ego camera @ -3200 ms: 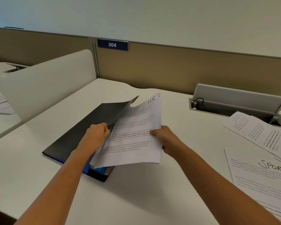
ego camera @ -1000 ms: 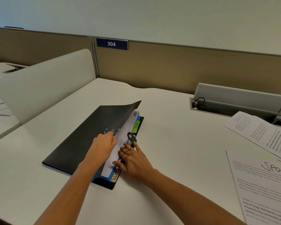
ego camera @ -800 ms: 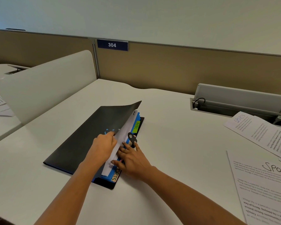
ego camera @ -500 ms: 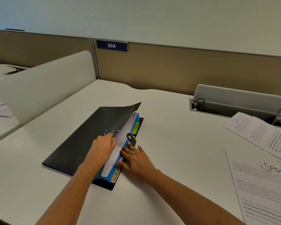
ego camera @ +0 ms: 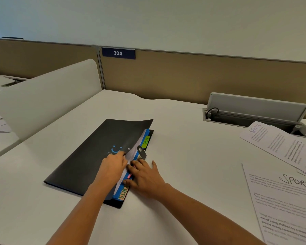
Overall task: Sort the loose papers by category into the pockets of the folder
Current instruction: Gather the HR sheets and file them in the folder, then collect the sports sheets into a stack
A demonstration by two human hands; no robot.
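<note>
White desk (ego camera: 184, 142) in a partitioned office, viewed from over my own forearms. Just below centre of the frame, my left hand (ego camera: 113, 165) pinches the free edge of the folder's black cover (ego camera: 136, 128) and holds it lifted. My right hand (ego camera: 145, 175) lies flat with its fingers spread on the tabbed edge, pressing a white sheet (ego camera: 133, 152) down into a pocket.

The folder (ego camera: 88, 161) lies flat on the desk, left of centre. Its cover looks thin, slick and bendy, so it is best held at the open edge, where I have it. The sheet is light and limp, and I judge it would buckle if shoved from a corner; a flat push along its long side should seat it.

An orange tab (ego camera: 123, 192) shows ORTS, presumably SPORTS, and a green tab (ego camera: 146, 141) farther up reads HR. A blue smiley is printed on the cover; the print under it is too small to read.

At lower right, a loose page (ego camera: 281, 206) is headed SPORTS by hand. Above it, a second page (ego camera: 279, 144) has the same word in blue. Beyond these is an open cable box (ego camera: 254, 110), and on the tan partition at upper centre a sign (ego camera: 118, 53) reads 304.
</note>
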